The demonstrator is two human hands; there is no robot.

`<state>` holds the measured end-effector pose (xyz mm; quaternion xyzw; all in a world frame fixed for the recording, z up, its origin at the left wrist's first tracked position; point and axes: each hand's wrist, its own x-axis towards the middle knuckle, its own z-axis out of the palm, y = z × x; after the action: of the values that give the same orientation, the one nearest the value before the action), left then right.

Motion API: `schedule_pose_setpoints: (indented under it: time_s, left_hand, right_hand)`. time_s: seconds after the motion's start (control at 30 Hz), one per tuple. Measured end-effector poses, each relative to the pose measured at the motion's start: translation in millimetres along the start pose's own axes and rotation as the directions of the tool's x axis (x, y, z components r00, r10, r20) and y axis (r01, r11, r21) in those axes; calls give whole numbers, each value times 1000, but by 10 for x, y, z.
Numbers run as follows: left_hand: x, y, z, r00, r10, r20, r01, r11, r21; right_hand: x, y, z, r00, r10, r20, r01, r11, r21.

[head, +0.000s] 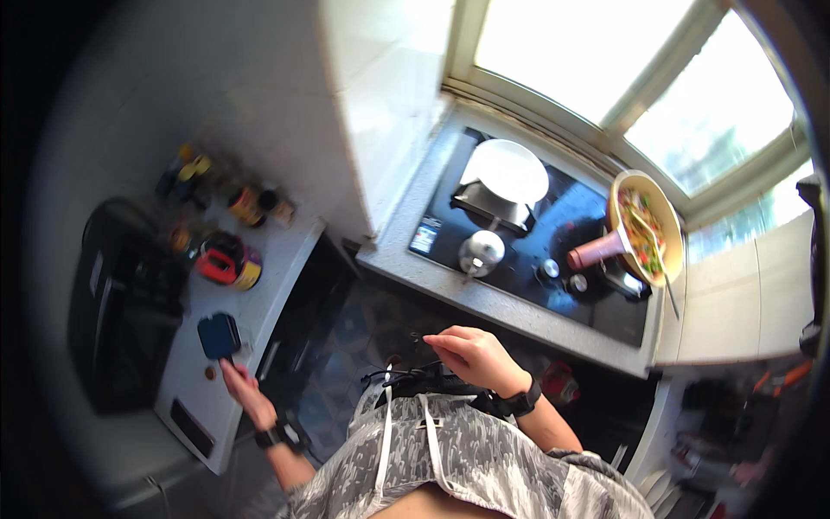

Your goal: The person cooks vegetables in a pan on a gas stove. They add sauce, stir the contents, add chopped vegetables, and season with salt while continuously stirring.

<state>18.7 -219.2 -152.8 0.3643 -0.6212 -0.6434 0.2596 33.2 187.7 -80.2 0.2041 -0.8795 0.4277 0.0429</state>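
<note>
My left hand point(246, 396) is at the left counter, its fingers closed on the short dark handle of a dark blue square object point(219, 335). What that object is I cannot tell; a clear container point(244, 349) seems to stand beside it. My right hand point(476, 360) hangs before my waist, fingers together, with nothing visible in it, short of the stone edge point(519, 308) of the cooktop counter. Beyond it lies a black glass gas cooktop point(519, 243). A cream pan point(674, 233) with a pink handle point(593, 252) rests on its right burner, holding chopped vegetables point(639, 220) and a utensil point(648, 227).
A white round dish point(512, 168) sits tilted by the left burner, near a shiny metal vessel point(481, 253). On the left counter point(275, 276) stand a red-handled jug point(227, 259), several bottles point(246, 204) and a black appliance point(123, 311). Window frames point(603, 139) border the cooktop.
</note>
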Motion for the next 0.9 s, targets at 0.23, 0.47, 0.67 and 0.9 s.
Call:
schedule_pose_setpoints:
  time_s: [0.23, 0.47, 0.67, 0.9]
  left_hand:
    - [-1066, 745, 856, 554, 85, 828, 161, 965, -207]
    - [-2570, 889, 2226, -124, 41, 991, 124, 992, -25]
    - [-3416, 767, 2747, -417, -235, 878, 426, 803, 417]
    - [-4094, 525, 3126, -531, -252, 809, -135, 968, 213]
  right_hand:
    - [-279, 167, -498, 978, 64, -196, -41, 992, 118]
    - [-1085, 268, -1621, 681, 245, -690, -163, 969, 184]
    - [-1816, 185, -2325, 518, 275, -810, -184, 961, 209]
    - [-2089, 428, -2837, 560, 190, -806, -350, 936, -22]
